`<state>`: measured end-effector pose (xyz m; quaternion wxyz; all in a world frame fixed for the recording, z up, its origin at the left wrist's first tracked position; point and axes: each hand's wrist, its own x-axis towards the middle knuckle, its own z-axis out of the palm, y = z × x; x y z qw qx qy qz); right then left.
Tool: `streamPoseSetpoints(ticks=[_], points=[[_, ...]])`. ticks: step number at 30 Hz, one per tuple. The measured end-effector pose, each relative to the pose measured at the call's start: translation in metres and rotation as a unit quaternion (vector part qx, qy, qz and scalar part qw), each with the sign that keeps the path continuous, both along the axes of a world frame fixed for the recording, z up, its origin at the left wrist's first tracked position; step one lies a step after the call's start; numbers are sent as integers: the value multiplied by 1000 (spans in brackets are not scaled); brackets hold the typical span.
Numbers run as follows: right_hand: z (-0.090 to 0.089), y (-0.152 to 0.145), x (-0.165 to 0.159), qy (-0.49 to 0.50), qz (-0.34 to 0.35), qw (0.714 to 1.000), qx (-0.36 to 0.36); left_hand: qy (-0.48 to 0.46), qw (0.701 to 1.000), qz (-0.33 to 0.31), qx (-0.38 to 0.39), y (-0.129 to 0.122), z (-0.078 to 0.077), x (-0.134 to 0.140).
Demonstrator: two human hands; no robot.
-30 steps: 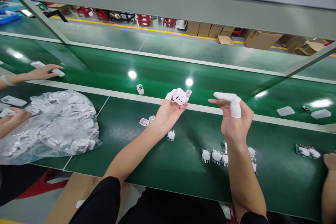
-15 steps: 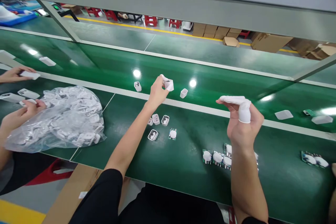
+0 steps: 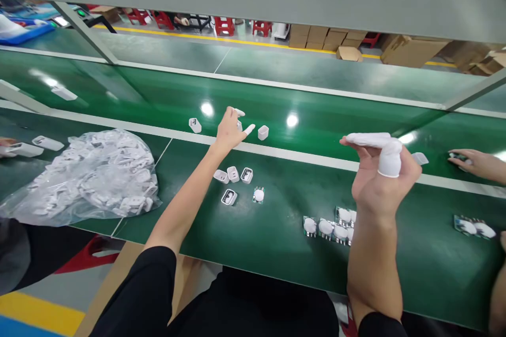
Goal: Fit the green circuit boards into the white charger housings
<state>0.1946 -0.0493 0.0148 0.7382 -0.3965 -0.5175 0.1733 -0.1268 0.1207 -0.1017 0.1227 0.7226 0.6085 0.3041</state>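
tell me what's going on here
The person's left hand is over the green belt, fingers apart, a white casing partly hidden behind them. The right hand is raised, holding nothing visible. Other casings and circuit boards lie on the bench; at right, another person's hand touches something small.
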Motion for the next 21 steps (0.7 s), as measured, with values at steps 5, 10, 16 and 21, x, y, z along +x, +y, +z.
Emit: streamPoseSetpoints(ticks=[5, 10, 16, 21], points=[[-4, 0, -1, -80, 42, 995, -52, 11, 985, -88, -150, 17, -3, 30], [-30, -10, -42, -550, 234, 739, -309, -23, 981, -69, -182, 34, -4, 43], [-87, -25, -119, -656, 201, 606, -403, -137, 973, -80, -170, 13, 22, 37], [-103, -12, -123, -649, 153, 613, -424, -536, 820, -109, -170, -29, 51, 36]])
